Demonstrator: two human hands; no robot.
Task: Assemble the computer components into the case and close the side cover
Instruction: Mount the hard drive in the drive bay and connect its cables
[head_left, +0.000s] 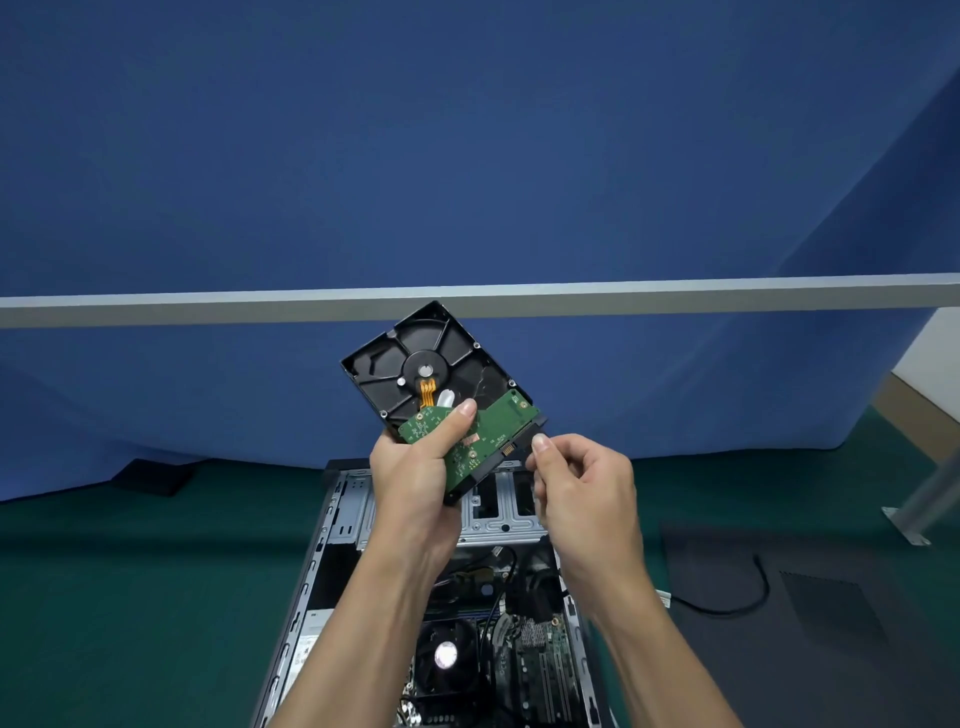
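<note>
I hold a black hard drive (415, 358) raised above the open computer case (332, 525), its green circuit board facing me. My left hand (415, 467) grips the drive's near left corner, thumb lying across the circuit board. My right hand (582, 483) is at the drive's connector edge, thumb and forefinger pinching something small and dark there; I cannot tell what it is. The case lies on its side on the green floor mat, with a CPU fan (447, 654), the motherboard (540, 670) and a metal drive bay (498, 514) exposed.
A dark side cover (810, 587) lies flat on the mat to the right of the case, with a black cable (748, 597) across it. A blue partition with a grey rail (208, 306) stands behind. A metal table leg (930, 499) is at far right.
</note>
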